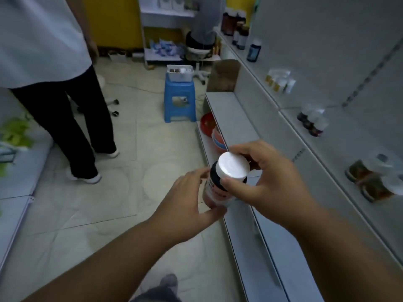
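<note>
I hold one bottle [214,190] in two hands above the floor [130,171], just beside the low shelf [239,118]. My left hand [185,199] curls round its body, and my right hand [268,179] wraps fingers and thumb round its one white cap [233,165]. Three small dark bottles [312,122] stand on a higher shelf, and one blue stool [180,103] stands farther off.

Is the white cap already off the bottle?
No, the white cap sits on top of the bottle, with the right hand gripping it.
</note>
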{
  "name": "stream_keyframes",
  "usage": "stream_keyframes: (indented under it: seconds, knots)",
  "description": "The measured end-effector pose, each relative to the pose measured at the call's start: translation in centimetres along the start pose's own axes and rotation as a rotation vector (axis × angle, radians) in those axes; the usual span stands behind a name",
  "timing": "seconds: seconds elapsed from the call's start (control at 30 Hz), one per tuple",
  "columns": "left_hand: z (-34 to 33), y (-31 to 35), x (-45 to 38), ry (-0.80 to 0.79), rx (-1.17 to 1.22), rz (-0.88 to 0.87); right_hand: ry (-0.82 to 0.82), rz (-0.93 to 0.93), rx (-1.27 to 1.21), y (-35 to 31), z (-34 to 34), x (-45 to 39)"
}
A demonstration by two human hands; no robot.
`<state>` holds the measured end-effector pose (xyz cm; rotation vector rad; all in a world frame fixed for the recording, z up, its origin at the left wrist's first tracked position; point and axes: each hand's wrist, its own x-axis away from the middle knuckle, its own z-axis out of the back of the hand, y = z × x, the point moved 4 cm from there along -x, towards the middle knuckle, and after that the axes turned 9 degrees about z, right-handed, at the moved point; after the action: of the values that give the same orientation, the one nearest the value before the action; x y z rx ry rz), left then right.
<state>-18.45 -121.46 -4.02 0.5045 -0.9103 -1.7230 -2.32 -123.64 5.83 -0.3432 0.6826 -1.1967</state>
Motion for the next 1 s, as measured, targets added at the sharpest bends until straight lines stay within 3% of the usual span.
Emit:
stream_keyframes:
  seconds: [0.2,0.33,0.7,1.0]
  knots:
    - [8.4,-3.3,-11.1,0.014,-0.213,0.033,-0.052,-0.028,-0.008,1.7,-3.0,-14.1]
    - [10.8,-5.5,-20.2,0.059,-0.186,0.002,-0.074,-0.005,-0.015,5.9,-5.9,-22.9]
    - [20.2,-10.7,-47.6,0.128,-0.126,0.125,-0.231,0.077,-0.079,17.1,-10.8,-53.3]
    - [29.9,-20.0,-72.5,0.17,-0.087,0.099,-0.193,0.076,-0.035,24.9,-18.3,-78.7]
